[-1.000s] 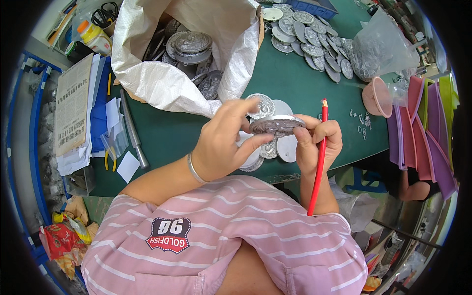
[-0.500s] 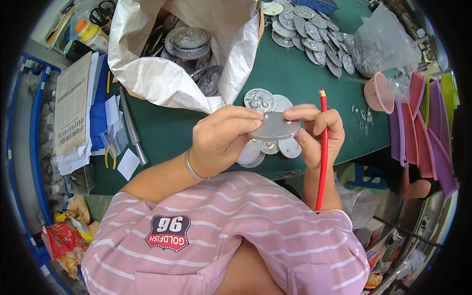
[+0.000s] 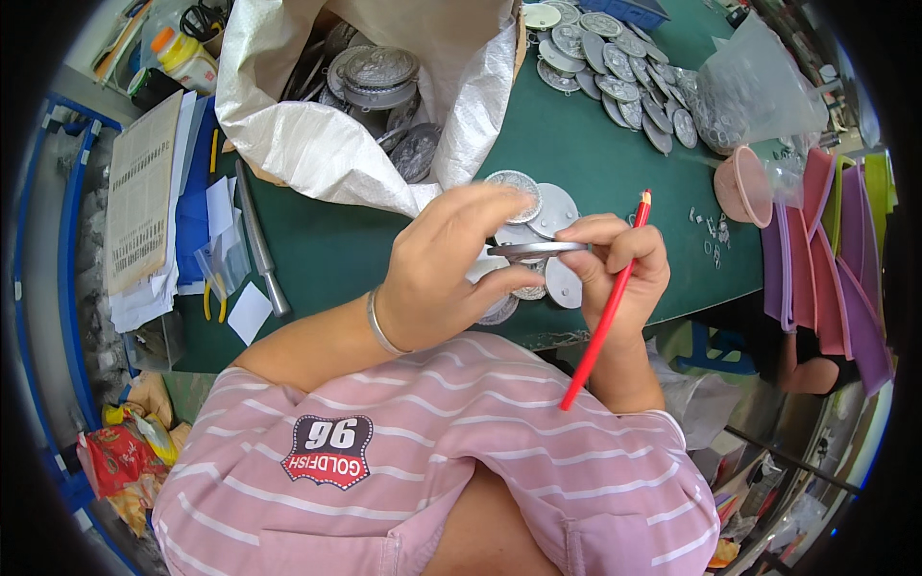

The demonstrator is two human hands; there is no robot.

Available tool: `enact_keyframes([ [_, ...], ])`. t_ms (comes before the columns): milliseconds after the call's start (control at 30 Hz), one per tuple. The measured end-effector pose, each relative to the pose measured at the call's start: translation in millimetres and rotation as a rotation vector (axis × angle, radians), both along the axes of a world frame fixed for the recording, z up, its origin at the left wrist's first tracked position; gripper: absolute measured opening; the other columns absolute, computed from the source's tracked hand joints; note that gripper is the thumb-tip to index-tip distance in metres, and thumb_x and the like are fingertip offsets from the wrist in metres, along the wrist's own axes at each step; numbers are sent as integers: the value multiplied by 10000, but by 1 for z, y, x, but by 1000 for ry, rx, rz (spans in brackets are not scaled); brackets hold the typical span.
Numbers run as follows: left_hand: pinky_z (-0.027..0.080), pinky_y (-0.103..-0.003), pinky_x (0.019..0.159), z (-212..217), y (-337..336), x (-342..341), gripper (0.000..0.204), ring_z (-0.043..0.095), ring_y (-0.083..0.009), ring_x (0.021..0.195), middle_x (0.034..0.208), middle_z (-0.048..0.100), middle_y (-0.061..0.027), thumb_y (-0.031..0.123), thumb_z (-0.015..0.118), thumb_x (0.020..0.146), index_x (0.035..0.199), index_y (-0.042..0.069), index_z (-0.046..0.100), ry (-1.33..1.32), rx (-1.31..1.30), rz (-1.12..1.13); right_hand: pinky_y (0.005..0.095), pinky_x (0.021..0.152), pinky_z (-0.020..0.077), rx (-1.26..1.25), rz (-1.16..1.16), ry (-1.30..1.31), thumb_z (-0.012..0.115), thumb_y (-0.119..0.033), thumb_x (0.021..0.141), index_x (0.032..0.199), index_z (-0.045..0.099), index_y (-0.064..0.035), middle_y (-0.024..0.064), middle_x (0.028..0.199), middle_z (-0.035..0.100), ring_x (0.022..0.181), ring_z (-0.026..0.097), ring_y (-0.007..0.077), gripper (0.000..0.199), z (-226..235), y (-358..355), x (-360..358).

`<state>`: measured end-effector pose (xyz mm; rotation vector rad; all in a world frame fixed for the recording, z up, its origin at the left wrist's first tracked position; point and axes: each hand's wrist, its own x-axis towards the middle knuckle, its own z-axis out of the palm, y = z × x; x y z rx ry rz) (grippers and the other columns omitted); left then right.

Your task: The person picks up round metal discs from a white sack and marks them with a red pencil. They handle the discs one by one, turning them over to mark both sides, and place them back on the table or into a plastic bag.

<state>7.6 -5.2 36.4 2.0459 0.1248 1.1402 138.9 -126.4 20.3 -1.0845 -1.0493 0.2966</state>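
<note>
Disc point(image 3: 540, 250) is up off the table point(image 3: 327, 269), seen nearly edge-on between both hands, in front of the chest. Right hand point(image 3: 626, 274) has its right edge pinched, thumb below, index finger on top; same hand carries a red pencil point(image 3: 605, 324) tucked between the fingers, pointed end up and away, tail down toward the shirt. Left hand point(image 3: 430, 274): fingers wide, thumb and fingertips apart around the disc's left side, upper fingers blurred; can't tell if any of them touch it. Bangle point(image 3: 381, 326) on left wrist. Below and beyond the disc, a small cluster point(image 3: 557, 213) of similar pieces lies overlapping on the table. White sack point(image 3: 322, 158) stands past the left hand, mouth open, more discs point(image 3: 379, 72) inside. Big pile point(image 3: 624, 72) at far right, next to a clear bag point(image 3: 759, 86). Pink cup point(image 3: 742, 187) nearer, small rings point(image 3: 711, 235) loose beside it.
</note>
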Motion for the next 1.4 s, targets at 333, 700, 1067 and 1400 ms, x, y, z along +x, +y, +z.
enact_keyframes([
  [333, 490, -285, 585, -7, 1, -4, 162, 623, -220, 672, 776, 639, -115, -21, 699, 683, 831, -3, 636, 97, -123, -127, 241, 643, 454, 180, 242, 709, 656, 73, 739, 820, 396, -106, 185, 895, 635, 714, 582, 159, 326, -18, -5, 15],
  [700, 516, -278, 647, -8, 14, -3, 306, 648, -265, 764, 884, 654, -139, -48, 694, 614, 909, 3, 632, -49, 349, -97, 190, 562, 453, -265, 150, 984, 538, -11, 857, 827, 433, -82, 108, 813, 601, 675, 570, 116, 130, -6, -10, 19],
  [1067, 546, -315, 695, 15, 10, -4, 522, 656, -290, 828, 967, 611, -203, 362, 376, 960, 1229, -84, 416, 450, -1300, -571, 201, 533, 460, -9, 43, 626, 557, 33, 838, 780, 391, -70, 131, 767, 585, 596, 536, 101, 203, 3, -8, 15],
  [1400, 423, -338, 927, 34, 16, -7, 251, 553, -238, 1052, 1095, 586, -179, -90, 532, 782, 1029, -61, 571, 61, -822, -460, 532, 1020, 291, 82, 418, 109, 652, -57, 738, 762, 398, -83, 273, 956, 623, 1045, 564, 375, 257, 20, -10, 31],
])
